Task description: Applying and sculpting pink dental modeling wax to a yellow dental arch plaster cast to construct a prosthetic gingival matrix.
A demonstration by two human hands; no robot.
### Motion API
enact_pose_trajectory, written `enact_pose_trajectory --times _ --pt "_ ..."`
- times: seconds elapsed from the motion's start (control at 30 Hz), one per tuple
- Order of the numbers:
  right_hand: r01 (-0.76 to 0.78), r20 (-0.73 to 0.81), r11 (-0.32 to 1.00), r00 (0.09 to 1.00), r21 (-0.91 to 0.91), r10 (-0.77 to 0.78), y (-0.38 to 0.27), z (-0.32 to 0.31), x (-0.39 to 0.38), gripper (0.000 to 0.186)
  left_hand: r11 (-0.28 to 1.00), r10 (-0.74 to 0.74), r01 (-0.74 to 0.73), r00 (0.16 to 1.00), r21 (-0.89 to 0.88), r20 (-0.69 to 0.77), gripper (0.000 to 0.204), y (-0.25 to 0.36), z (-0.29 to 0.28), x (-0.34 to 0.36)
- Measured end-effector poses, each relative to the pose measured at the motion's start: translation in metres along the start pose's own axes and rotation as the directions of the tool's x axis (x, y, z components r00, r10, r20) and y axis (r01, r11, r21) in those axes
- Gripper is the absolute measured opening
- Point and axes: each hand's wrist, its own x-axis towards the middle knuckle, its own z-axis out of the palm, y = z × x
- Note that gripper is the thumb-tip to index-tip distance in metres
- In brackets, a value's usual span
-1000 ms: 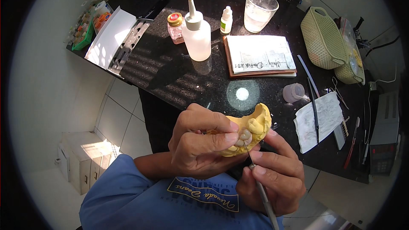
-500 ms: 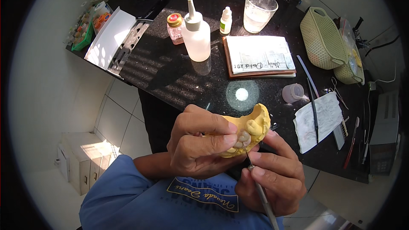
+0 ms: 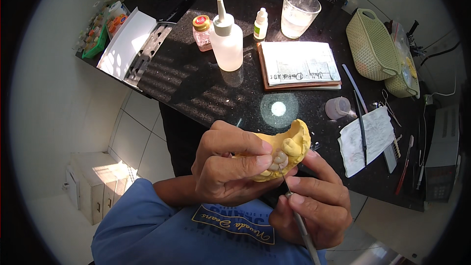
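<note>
A yellow plaster dental cast (image 3: pixel 298 130) is held up in front of my chest, beyond the table's near edge. My left hand (image 3: pixel 223 159) is closed around its left part, with thumb and forefinger pressed beside glossy, tooth-coloured crowns (image 3: pixel 280 160). My right hand (image 3: pixel 319 203) grips a slim metal dental instrument (image 3: pixel 305 235) like a pen. Its thin tip points up at the lower edge of the crowns; whether it touches them I cannot tell. A right fingertip rests against the cast's right side. The left fingers hide much of the cast.
On the dark table stand a squeeze bottle (image 3: pixel 227 46), a pink jar (image 3: pixel 201 33), a dropper bottle (image 3: pixel 260 23) and a glass (image 3: pixel 300 14). A notebook (image 3: pixel 299 64) lies behind the cast. To the right are a small cup (image 3: pixel 337 108), a tissue (image 3: pixel 360 142), several tools and a woven basket (image 3: pixel 370 44).
The instrument's tip has shifted very slightly down, toward me, from the crowns. Both hands keep their grip, and the cast stays almost still.
</note>
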Motion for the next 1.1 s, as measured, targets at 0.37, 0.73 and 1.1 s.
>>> enact_pose_trajectory --times 0.37,0.73,1.1 --pt "-0.004 0.002 1.000 1.000 0.016 0.004 0.000 -0.001 0.001 0.024 1.000 0.003 -0.003 1.000 -0.009 -0.004 0.050 0.000 0.001 -0.001" --pt "-0.099 -0.203 0.978 0.970 0.185 0.137 0.011 -0.026 0.001 0.029 0.881 -0.281 0.387 0.890 -0.271 0.358 0.050 0.003 -0.016 0.017" --pt "-0.137 -0.080 0.978 0.985 0.155 0.151 -0.004 -0.024 0.011 0.024 0.871 -0.243 0.404 0.848 -0.279 0.470 0.042 0.008 -0.027 0.027"
